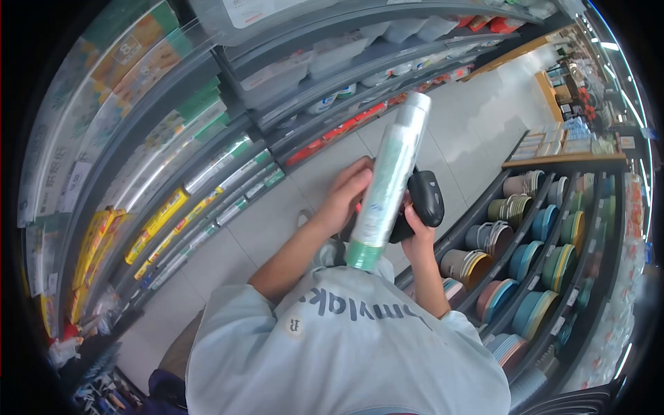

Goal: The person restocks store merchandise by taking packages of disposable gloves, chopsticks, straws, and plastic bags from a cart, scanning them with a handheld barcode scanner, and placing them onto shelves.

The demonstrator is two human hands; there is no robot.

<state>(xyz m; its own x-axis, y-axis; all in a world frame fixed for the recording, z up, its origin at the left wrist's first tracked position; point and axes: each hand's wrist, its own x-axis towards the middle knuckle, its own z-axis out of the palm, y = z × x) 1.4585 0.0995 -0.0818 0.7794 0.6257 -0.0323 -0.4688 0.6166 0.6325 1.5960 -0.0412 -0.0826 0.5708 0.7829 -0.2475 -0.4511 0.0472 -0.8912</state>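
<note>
A silver and green cylindrical roll [391, 176] slants across the centre, its green end close to the shirt and its narrower silver end pointing away. Behind its left side, my left hand [347, 196] has curled fingers partly hidden by the roll; a small bit of red shows there, and what it grips is hidden. My right hand [418, 234] is closed around a black handheld device [426, 199], at the roll's right. The roll covers the space between both hands, and I cannot tell what supports it.
Shelves [263, 131] with boxed rolls, yellow boxes [158, 225] and packages curve along the left and top. Stacked bowls [467, 266] fill a rack at the right. Grey tiled floor [259, 214] shows between them. A wooden-edged display [560, 142] stands at the upper right.
</note>
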